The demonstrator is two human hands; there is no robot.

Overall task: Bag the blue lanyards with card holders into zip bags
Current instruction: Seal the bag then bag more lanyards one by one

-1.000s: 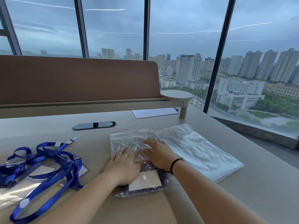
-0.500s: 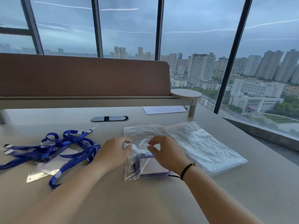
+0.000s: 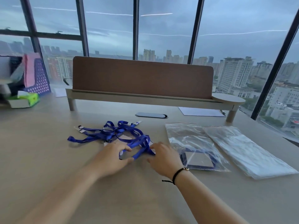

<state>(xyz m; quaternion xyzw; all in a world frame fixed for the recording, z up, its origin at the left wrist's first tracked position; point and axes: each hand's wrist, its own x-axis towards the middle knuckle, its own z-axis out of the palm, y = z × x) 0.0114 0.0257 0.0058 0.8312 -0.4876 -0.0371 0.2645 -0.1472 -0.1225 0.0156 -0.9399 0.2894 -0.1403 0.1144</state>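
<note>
As our half-curled, empty left hand (image 3: 113, 157) and right hand (image 3: 163, 156) are reaching the blue lanyards (image 3: 113, 133) — light, limp, tangling — we are judging the stiffer card holder the best hold.

Tangled blue lanyards (image 3: 116, 135) loose on desk; filled zip bag (image 3: 195, 147) flat beside, right.

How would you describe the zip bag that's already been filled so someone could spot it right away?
On the beige desk, look right of the tangled blue lanyards. The clear plastic zip bag lies between them and a stack of empty clear bags. It alone holds a blue-edged card holder.
</note>
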